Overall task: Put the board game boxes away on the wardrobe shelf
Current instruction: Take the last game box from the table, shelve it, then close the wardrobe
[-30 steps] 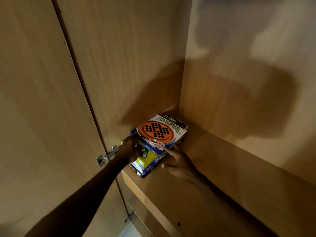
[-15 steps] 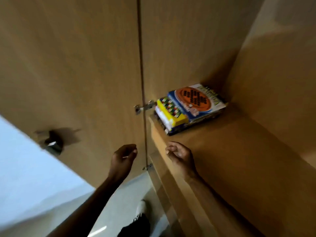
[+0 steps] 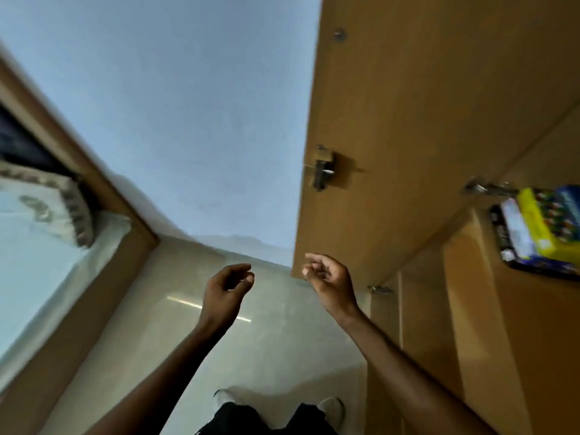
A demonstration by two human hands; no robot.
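Fingers (image 3: 245, 282) loosely curled, empty, on left hand (image 3: 226, 290) and right hand (image 3: 330, 284). Board game boxes (image 3: 541, 230) stacked on wardrobe shelf (image 3: 533, 324), up-right of right hand, nearer it; well apart.

We see the wooden wardrobe shelf (image 3: 527, 324) carrying a blurred stack of board game boxes (image 3: 539, 233) close to its front edge: a dark box (image 3: 501, 240) directly on it, a yellow box (image 3: 544, 219) higher up.
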